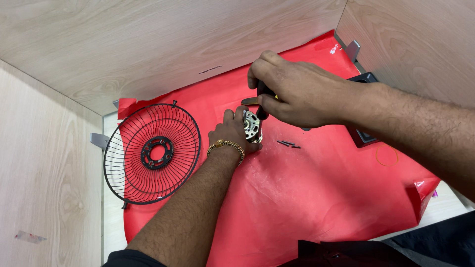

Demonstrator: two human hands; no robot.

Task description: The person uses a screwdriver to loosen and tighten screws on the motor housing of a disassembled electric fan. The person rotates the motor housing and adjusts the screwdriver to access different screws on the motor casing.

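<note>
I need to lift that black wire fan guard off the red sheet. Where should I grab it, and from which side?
Take the fan guard by its outer rim, probably at the lower left edge, coming in from the left. It lies flat on the red sheet, so the thick rim wire is the sturdiest grip; the thin spokes could bend. That side is also away from the left hand holding the small motor.

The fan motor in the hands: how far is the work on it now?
Done: the wire fan guard lies apart on the red sheet, and loose screws lie beside the motor. In hand: the left hand steadies the motor while the right hand works a screwdriver on it. Left: the motor looks still in one piece.
</note>
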